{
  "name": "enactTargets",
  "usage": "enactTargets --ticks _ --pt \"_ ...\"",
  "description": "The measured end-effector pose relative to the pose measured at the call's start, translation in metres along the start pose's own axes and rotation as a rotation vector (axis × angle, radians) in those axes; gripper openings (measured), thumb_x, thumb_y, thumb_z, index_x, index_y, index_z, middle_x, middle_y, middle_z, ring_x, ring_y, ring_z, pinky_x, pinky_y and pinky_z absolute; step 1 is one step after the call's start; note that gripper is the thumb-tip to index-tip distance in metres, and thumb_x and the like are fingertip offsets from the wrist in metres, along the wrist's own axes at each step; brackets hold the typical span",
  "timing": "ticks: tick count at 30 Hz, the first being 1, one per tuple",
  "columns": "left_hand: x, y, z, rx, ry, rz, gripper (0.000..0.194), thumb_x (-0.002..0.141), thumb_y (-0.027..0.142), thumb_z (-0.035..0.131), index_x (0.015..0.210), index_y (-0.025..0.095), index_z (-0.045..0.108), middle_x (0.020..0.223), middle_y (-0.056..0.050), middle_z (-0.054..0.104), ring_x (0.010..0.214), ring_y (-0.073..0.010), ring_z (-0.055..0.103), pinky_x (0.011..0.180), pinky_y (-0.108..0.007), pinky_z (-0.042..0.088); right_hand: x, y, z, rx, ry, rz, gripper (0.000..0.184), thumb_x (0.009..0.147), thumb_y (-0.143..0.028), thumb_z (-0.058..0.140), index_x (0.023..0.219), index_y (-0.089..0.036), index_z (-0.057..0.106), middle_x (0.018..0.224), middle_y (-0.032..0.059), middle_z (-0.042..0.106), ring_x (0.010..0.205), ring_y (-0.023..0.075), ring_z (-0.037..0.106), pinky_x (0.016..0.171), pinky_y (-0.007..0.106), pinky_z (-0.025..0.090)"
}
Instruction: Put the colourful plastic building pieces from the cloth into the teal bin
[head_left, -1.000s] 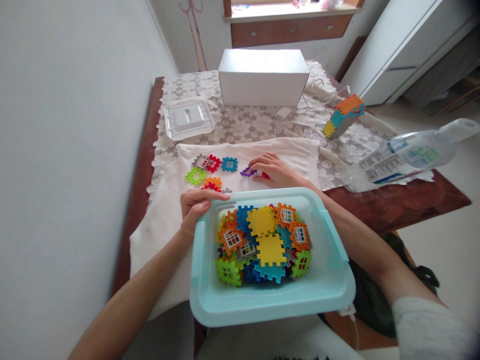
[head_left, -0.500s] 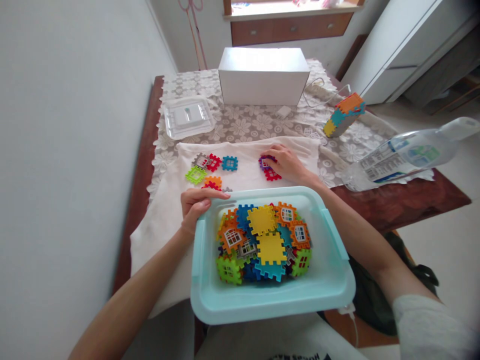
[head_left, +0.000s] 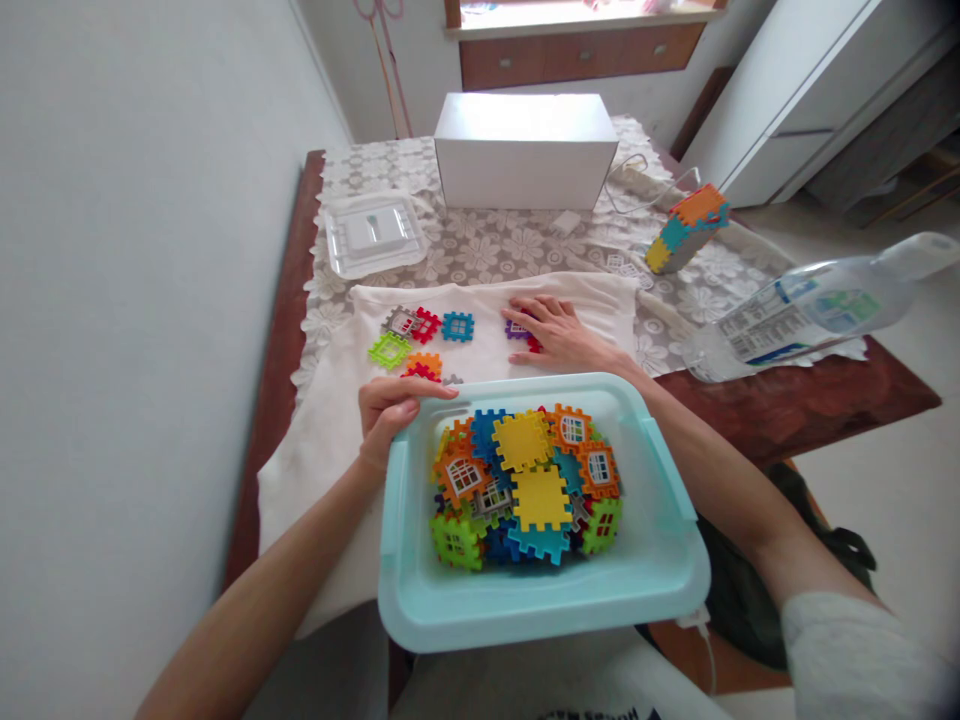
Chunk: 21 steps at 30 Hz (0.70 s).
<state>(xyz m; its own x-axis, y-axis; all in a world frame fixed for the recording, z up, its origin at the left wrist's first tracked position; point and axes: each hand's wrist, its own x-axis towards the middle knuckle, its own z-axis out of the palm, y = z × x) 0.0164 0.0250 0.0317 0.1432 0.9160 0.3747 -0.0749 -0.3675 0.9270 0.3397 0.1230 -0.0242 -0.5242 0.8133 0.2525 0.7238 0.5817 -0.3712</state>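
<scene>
A pale turquoise plastic tub (head_left: 660,570) full of interlocking toy building tiles is in front of me. My left hand (head_left: 388,408) holds the tub's far left corner, thumb and index finger along the rim. Beyond the tub, my right hand (head_left: 559,332) lies palm down with fingers spread over a purple window tile (head_left: 515,329) and a red tile (head_left: 534,344), both partly hidden. To the left on the white cloth (head_left: 480,290) are a blue window tile (head_left: 457,327), a lime tile (head_left: 389,350), a grey tile (head_left: 398,321), red ones (head_left: 426,325) and an orange one (head_left: 424,364).
A white box (head_left: 525,165) stands at the back of the table. A clear plastic lid (head_left: 375,237) lies at the left. At the right are a built tile block (head_left: 688,228) and a large transparent bottle (head_left: 814,305). A wall (head_left: 150,250) runs along the left.
My right hand has shifted slightly left and opened from a curled grasp on the purple tile to spread fingers. The tiles under it moved a little left. My left hand keeps its hold.
</scene>
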Motion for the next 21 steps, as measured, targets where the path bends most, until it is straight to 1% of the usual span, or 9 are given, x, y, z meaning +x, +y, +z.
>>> enactTargets --ticks 2,4,8,11,15,18,21 --pt "-0.0017 -0.0013 -0.0011 0.019 0.018 -0.015 0.032 0.087 0.036 0.067 0.087 0.024 0.096 0.082 -0.008 0.088 0.071 -0.0201 0.078 0.062 -0.028 0.057 0.0014 -0.0015 0.0005 -0.001 0.009 -0.025 0.061 0.105 -0.055 0.075 0.159 -0.029 0.065 0.164 0.0146 0.064 0.154 0.043 0.052 0.13 0.069 0.043" --pt "-0.0026 -0.0017 -0.0013 0.038 0.033 -0.025 0.031 0.086 0.035 0.067 0.087 0.024 0.096 0.083 -0.008 0.089 0.074 -0.021 0.079 0.064 -0.029 0.059 0.0034 -0.0024 0.0003 0.004 0.03 -0.043 0.049 0.108 -0.05 0.07 0.152 -0.028 0.07 0.153 0.0143 0.07 0.145 0.0401 0.059 0.125 0.065 0.048" --pt "-0.0008 0.0006 0.0006 0.031 0.025 -0.004 0.032 0.086 0.034 0.065 0.087 0.024 0.096 0.081 -0.008 0.088 0.068 -0.0198 0.077 0.062 -0.029 0.057 0.0058 -0.0018 0.0003 0.02 0.08 -0.042 0.037 0.108 -0.043 0.067 0.141 -0.028 0.075 0.139 0.0134 0.074 0.13 0.0371 0.064 0.118 0.061 0.053" --pt "0.0011 0.0023 0.002 0.007 0.01 0.01 0.032 0.086 0.034 0.066 0.087 0.024 0.096 0.079 -0.007 0.088 0.065 -0.0186 0.076 0.058 -0.027 0.055 0.0061 0.0 0.0012 0.038 0.102 -0.029 0.032 0.106 -0.04 0.069 0.135 -0.027 0.076 0.138 0.0131 0.074 0.129 0.0358 0.065 0.117 0.059 0.054" --pt "0.0015 0.0025 0.0018 0.028 0.028 -0.007 0.032 0.085 0.035 0.066 0.085 0.024 0.096 0.079 -0.008 0.088 0.066 -0.0205 0.077 0.059 -0.029 0.056 0.0059 0.0009 0.0016 0.083 0.13 -0.032 0.028 0.102 -0.036 0.072 0.128 -0.025 0.076 0.137 0.0139 0.074 0.125 0.0334 0.069 0.114 0.055 0.059" --pt "0.0011 0.0025 0.0016 0.039 0.026 -0.014 0.033 0.086 0.039 0.067 0.084 0.023 0.095 0.078 -0.009 0.087 0.065 -0.0217 0.077 0.058 -0.031 0.055 0.0055 0.0005 0.0001 0.138 0.152 -0.055 0.027 0.103 -0.034 0.071 0.128 -0.025 0.077 0.138 0.0127 0.075 0.121 0.0303 0.072 0.11 0.052 0.063" --pt "0.001 0.0026 0.0024 0.038 0.031 -0.011 0.034 0.087 0.04 0.067 0.084 0.023 0.095 0.078 -0.009 0.087 0.065 -0.0218 0.077 0.058 -0.031 0.056 0.0052 0.0006 -0.0025 0.182 0.211 -0.071 0.027 0.105 -0.035 0.07 0.13 -0.028 0.077 0.142 0.0109 0.075 0.126 0.029 0.073 0.112 0.051 0.063"
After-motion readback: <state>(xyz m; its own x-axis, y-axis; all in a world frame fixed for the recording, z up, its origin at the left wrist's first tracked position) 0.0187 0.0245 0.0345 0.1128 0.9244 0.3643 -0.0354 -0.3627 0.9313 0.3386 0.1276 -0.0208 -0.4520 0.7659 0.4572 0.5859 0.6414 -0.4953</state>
